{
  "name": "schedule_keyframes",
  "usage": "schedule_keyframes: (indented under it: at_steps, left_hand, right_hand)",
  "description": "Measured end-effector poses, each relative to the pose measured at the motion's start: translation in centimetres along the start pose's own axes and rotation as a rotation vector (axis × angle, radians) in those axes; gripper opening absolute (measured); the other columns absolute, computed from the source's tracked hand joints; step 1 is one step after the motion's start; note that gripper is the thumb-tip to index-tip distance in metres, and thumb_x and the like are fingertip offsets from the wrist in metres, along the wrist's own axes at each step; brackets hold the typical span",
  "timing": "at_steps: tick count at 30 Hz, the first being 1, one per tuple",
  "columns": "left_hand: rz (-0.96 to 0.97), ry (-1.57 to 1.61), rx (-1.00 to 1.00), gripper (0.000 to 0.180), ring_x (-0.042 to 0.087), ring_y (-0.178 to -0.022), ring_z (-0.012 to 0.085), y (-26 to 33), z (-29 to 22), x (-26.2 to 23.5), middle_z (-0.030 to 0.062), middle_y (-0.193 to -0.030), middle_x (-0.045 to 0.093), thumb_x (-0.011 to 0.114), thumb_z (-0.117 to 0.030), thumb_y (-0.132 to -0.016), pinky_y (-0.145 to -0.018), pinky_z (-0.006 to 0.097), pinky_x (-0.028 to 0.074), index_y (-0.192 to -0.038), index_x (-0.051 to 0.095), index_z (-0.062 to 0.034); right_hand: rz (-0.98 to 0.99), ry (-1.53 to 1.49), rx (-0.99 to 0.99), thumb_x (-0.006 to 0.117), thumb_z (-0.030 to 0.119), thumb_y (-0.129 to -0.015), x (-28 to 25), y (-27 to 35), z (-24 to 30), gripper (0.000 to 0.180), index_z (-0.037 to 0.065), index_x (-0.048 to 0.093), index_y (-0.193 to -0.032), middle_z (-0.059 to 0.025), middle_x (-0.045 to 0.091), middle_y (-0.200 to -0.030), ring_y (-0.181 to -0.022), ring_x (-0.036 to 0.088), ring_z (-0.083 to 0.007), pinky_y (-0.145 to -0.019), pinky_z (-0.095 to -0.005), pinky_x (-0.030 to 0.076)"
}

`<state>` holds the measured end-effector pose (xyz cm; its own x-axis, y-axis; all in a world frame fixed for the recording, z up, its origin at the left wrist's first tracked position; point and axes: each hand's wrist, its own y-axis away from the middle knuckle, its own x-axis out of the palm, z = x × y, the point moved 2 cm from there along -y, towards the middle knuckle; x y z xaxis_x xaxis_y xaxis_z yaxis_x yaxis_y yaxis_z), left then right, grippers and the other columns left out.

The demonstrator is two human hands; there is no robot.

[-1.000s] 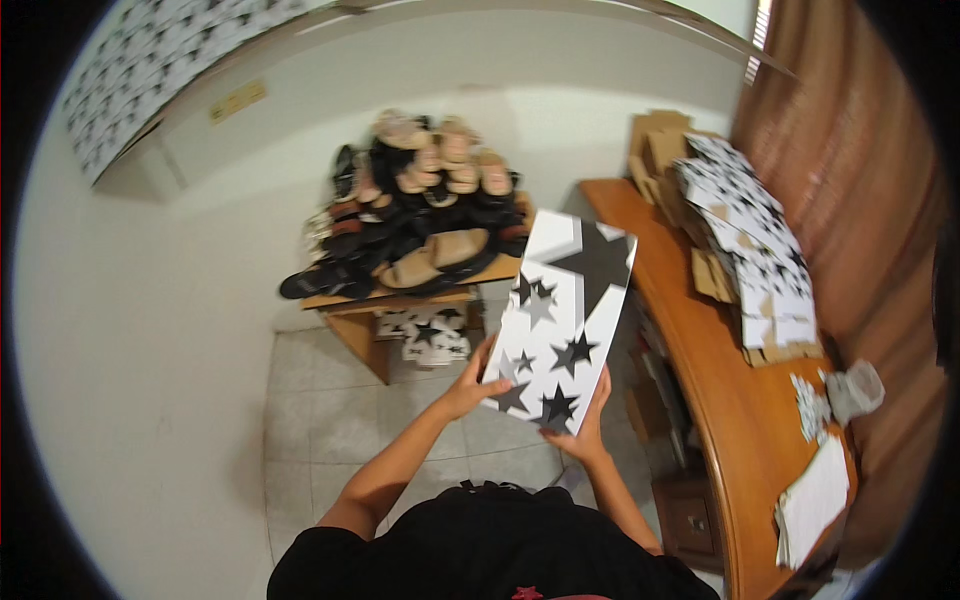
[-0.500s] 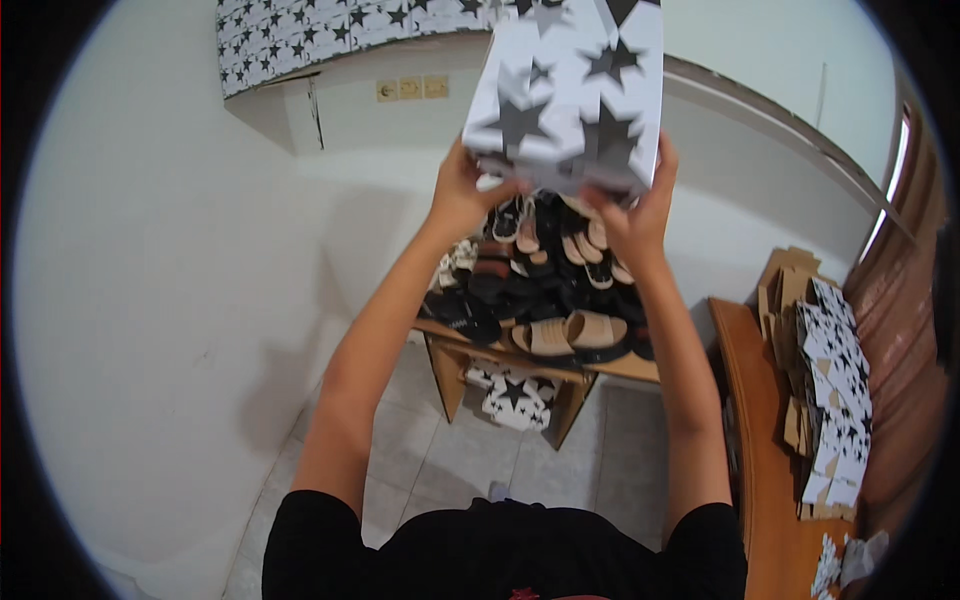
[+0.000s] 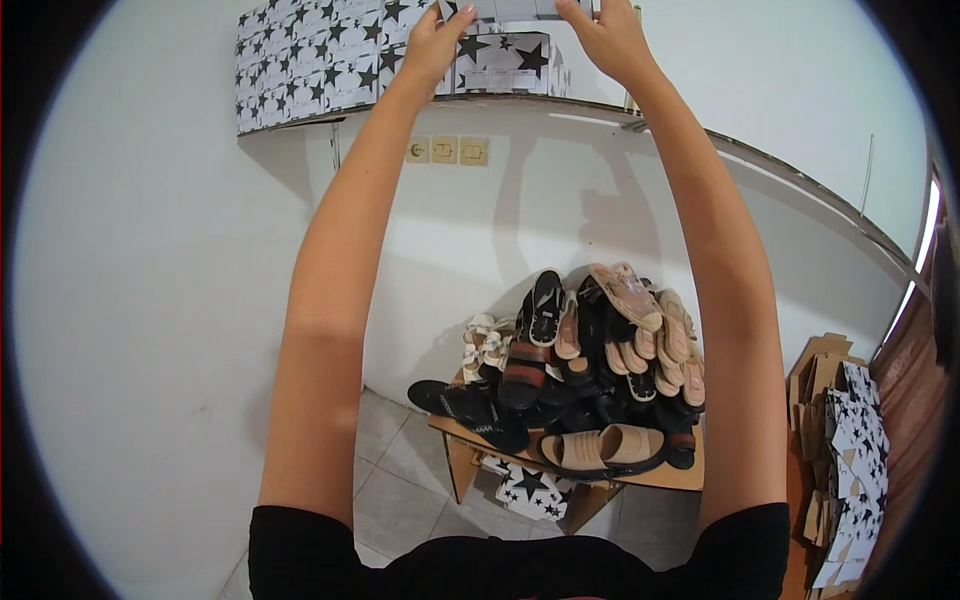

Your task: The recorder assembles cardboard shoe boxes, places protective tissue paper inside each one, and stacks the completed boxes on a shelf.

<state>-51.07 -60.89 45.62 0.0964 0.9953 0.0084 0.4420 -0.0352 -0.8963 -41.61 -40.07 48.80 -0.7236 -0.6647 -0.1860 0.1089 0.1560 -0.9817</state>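
Both my arms reach up to the top of the view. Between my hands is a white shoebox with black stars [image 3: 515, 12], cut off by the upper edge. My left hand [image 3: 438, 48] grips its left side, thumb on the near face. On its right side, my right hand [image 3: 610, 45] holds it the same way. Directly under it, another star-patterned shoebox [image 3: 503, 65] stands on the wall shelf [image 3: 560, 101]. Whether the held box rests on that lower one I cannot tell.
Stacked star-patterned boxes [image 3: 300, 65] fill the shelf's left part. Below, a wooden table [image 3: 670, 474] carries a pile of sandals [image 3: 575, 350], with a star-patterned box [image 3: 532, 490] beneath. Flattened cartons [image 3: 850, 470] lean at the right. Wall sockets [image 3: 445, 150] sit under the shelf.
My hands have carried the shoebox up and away from me, from above the sandals to the shelf stack. The view has tilted upward, showing more of the shelf.
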Motion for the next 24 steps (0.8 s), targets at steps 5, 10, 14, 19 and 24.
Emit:
schedule_keyframes:
  at_steps: [5,10,14,19,24]
  left_hand:
    - [0.032,-0.109,-0.049,0.082,0.051,-0.103,0.019,-4.4,3.5,-1.0,0.0117,-0.112,0.057,0.063,-0.051,-0.078,-0.087,0.038,0.037,-0.135,0.032,0.0001]
    - [-0.04,-0.257,0.136,0.069,0.06,-0.085,0.016,-7.4,6.1,-2.1,0.0126,-0.107,0.061,0.071,-0.048,-0.071,-0.079,0.032,0.045,-0.119,0.051,-0.0032]
    - [-0.229,-0.501,0.135,0.055,0.062,-0.078,0.0137,-7.8,7.0,-0.5,0.005,-0.099,0.064,0.073,-0.048,-0.067,-0.071,0.03,0.046,-0.108,0.06,-0.0131]
    - [-0.375,-0.804,0.396,0.047,0.042,-0.107,0.028,-8.4,8.9,0.4,0.0009,-0.106,0.057,0.069,-0.052,-0.067,-0.082,0.048,0.034,-0.105,0.063,-0.0263]
    - [-0.416,-0.846,0.527,0.033,0.037,-0.11,0.025,-8.5,11.5,0.2,-0.0013,-0.111,0.054,0.067,-0.047,-0.072,-0.085,0.048,0.028,-0.098,0.066,-0.0276]
  right_hand:
    - [-0.075,0.083,-0.018,0.05,0.035,-0.086,4.4,-3.6,-5.6,0.063,-0.009,0.034,-0.129,-0.0287,0.042,-0.128,-0.122,0.039,-0.0373,-0.102,-0.0376,0.03]
    - [-0.035,0.038,0.151,0.047,0.038,-0.088,7.7,-4.2,-8.3,0.063,-0.007,0.034,-0.13,-0.0285,0.042,-0.128,-0.122,0.04,-0.0367,-0.101,-0.0369,0.032]
    - [-0.025,0.143,0.243,0.05,0.04,-0.086,8.6,-4.4,-11.4,0.065,-0.005,0.035,-0.13,-0.0283,0.048,-0.122,-0.115,0.047,-0.036,-0.096,-0.0371,0.037]
    - [-0.027,-0.048,0.46,0.065,0.043,-0.073,10.7,-4.2,-13.2,0.07,0.002,0.043,-0.126,-0.0206,0.048,-0.118,-0.107,0.05,-0.0311,-0.088,-0.0405,0.041]
    - [-0.017,-0.046,0.517,0.057,0.04,-0.081,11.9,-4.0,-13.2,0.066,-0.004,0.038,-0.127,-0.0293,0.054,-0.112,-0.109,0.052,-0.035,-0.091,-0.0364,0.04]
